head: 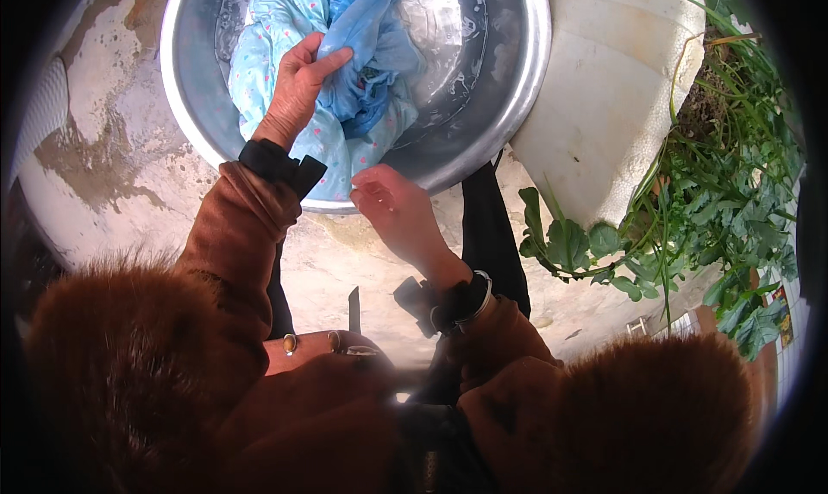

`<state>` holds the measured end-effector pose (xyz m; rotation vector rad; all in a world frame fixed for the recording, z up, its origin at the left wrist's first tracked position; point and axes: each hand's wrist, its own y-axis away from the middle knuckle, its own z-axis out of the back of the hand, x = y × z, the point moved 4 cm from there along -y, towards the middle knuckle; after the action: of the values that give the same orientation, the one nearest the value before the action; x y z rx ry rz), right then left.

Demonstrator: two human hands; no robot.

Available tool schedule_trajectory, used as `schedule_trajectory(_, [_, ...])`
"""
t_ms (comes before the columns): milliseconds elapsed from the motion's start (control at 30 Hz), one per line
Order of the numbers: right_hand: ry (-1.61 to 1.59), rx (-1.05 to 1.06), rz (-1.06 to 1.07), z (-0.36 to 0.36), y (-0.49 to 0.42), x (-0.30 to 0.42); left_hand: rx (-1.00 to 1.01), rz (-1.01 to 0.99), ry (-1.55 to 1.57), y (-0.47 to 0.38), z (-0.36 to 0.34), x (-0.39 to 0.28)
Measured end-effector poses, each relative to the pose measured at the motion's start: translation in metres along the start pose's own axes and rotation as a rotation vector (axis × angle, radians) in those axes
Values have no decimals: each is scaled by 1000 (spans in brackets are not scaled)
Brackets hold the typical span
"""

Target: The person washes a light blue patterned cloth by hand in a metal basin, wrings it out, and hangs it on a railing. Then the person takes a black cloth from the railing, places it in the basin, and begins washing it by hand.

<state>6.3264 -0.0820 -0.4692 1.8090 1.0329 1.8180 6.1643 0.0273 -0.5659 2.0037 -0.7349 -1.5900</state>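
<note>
A wide metal basin [515,93] holds wet cloth and some water. My left hand [299,80] pinches a sheer blue cloth [362,31] between thumb and fingers and lifts part of it. Beneath and around it lies a bunched pale-turquoise fabric [265,60] with small red and pink marks. A dark, patterned bit shows in the folds of the blue cloth. My right hand [401,209] hovers at the basin's near rim, fingers loosely curled and apart from the thumb, with nothing visible in it. Its palm is partly hidden. Both wrists wear black straps; the right also has a silver bangle.
Right of the basin lies a white foam board [588,99] with a rough broken edge. Leafy green plants [711,203] crowd the far right and reach over the floor. The concrete floor [110,131] has damp, stained patches. A white ribbed object [45,115] stands at the left edge.
</note>
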Motion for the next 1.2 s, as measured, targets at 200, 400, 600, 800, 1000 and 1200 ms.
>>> schedule_trajectory(200, [-3,45,18,2,-10,5,-108,-110,24,121,-13,-136])
schedule_trajectory(400, [-65,67,45,5,-14,7,93,-29,-581,181,-26,-101])
schedule_trajectory(600, [-10,66,0,14,-9,13,82,-21,-1074,112,29,17])
schedule_trajectory(800, [-36,88,-118,16,2,17,-529,145,-1193,-46,85,52])
schedule_trajectory(1000, [6,68,-153,15,7,11,-656,316,-824,-42,99,51])
schedule_trajectory(1200, [-16,74,29,4,-7,9,-423,101,32,21,66,-75])
